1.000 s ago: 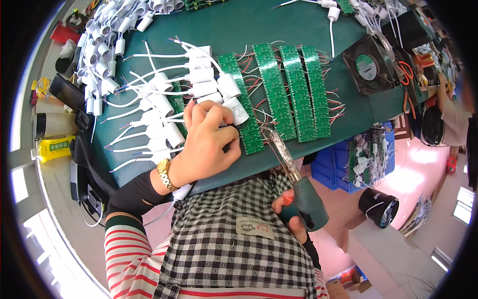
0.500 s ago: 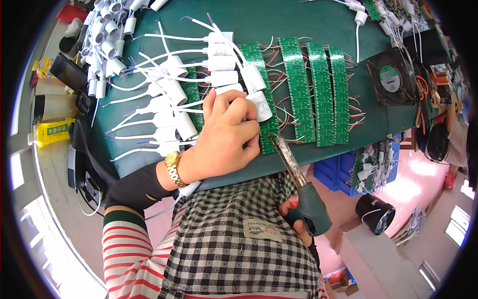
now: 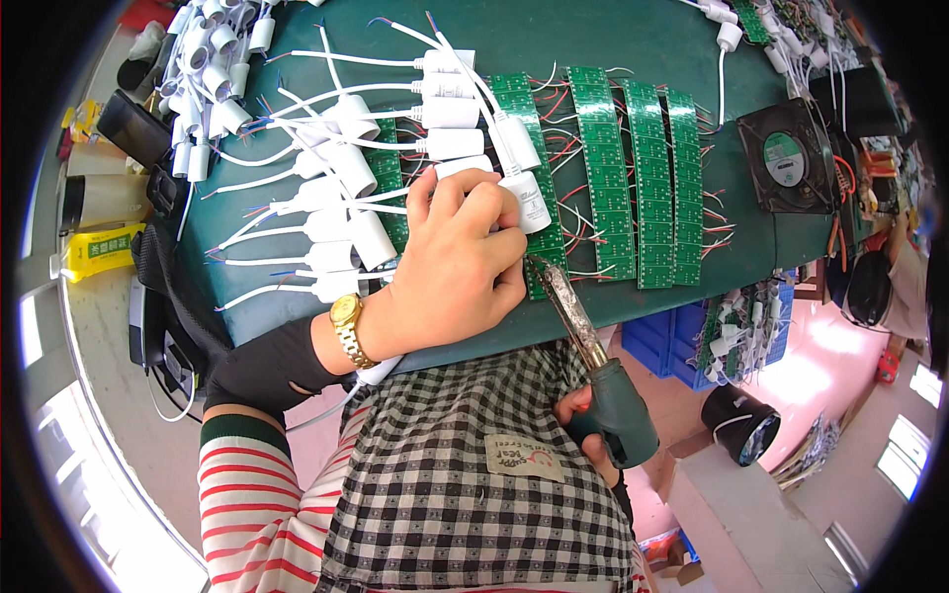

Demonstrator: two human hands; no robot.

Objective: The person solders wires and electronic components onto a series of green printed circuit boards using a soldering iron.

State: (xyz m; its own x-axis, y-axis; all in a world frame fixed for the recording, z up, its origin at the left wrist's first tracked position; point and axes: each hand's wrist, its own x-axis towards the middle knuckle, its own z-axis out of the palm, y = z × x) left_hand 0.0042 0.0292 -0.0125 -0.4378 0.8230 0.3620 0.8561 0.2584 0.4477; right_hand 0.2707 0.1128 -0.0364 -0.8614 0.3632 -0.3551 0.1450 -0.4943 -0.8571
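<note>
My left hand (image 3: 455, 267) lies fingers-down on the green mat (image 3: 593, 40), pressing a white cylindrical module (image 3: 524, 198) and its wires against a green circuit board strip (image 3: 534, 188). A gold watch (image 3: 346, 326) sits on that wrist. My right hand (image 3: 583, 425), mostly hidden behind my checked apron, grips the dark green handle of a soldering iron (image 3: 593, 356). Its metal tip points up to the near end of that strip, just right of my left fingers. Three more green strips (image 3: 643, 178) with red and white wire leads lie side by side to the right.
Many white wired modules (image 3: 336, 198) lie in rows left of my hand, more heaped at the far left (image 3: 217, 59). A black fan (image 3: 791, 158) sits at the right. A yellow tube (image 3: 99, 252), a cup and a phone are at the left edge. Blue bins (image 3: 682, 336) stand below.
My left hand has slid a little right and down along the strip, still pressing the module. The soldering iron tip stays close at the strip's near end.
</note>
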